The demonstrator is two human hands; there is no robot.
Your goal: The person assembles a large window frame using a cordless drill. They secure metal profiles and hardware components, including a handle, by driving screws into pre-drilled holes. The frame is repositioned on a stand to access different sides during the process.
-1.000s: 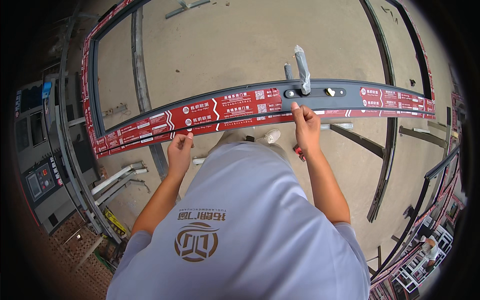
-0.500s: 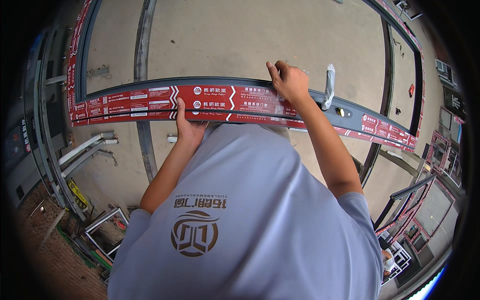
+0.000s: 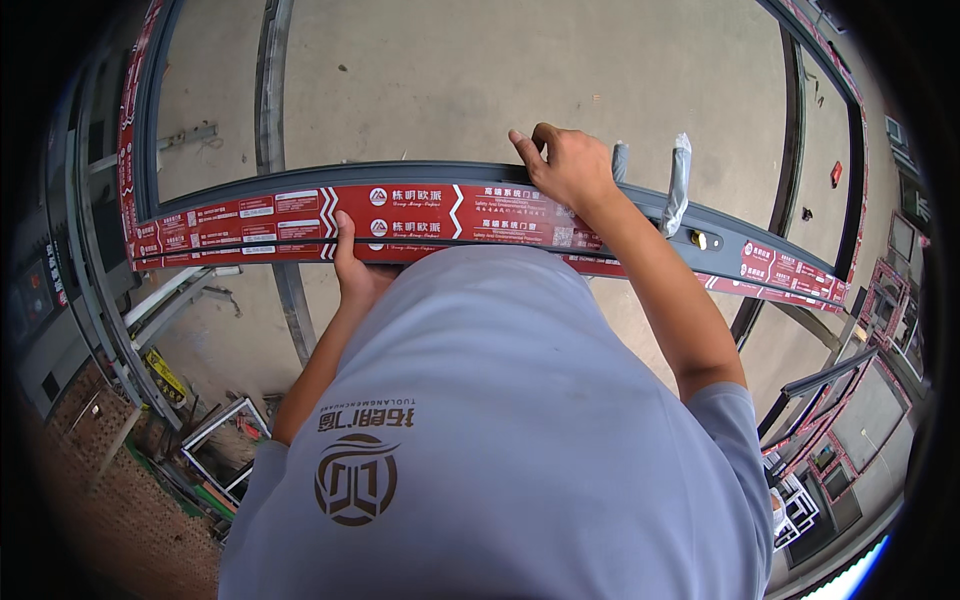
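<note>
Frame bar: long dark grey metal frame bar (image 3: 700, 225) wrapped in red printed film (image 3: 430, 215), running crosswise in front of the person's chest, part of a large window frame standing over the concrete floor (image 3: 500, 80).
Left hand: left hand (image 3: 355, 270) at the bar's near lower edge, thumb up against the red film, the other fingers hidden under the bar, so gripping it from below as far as shows.
Right hand: right hand (image 3: 560, 165) on the bar's far upper edge, fingers (image 3: 525, 145) curled down over it, closed on the edge.
Handle: pale wrapped handle (image 3: 680, 180) sticking up from the bar, just right of the right hand.
Beyond the bar: further grey frame pieces (image 3: 275, 120) on the floor.
Risk: the film looks slick, so the bar could slip, and the big frame might tip if the two hands pull unevenly.
</note>
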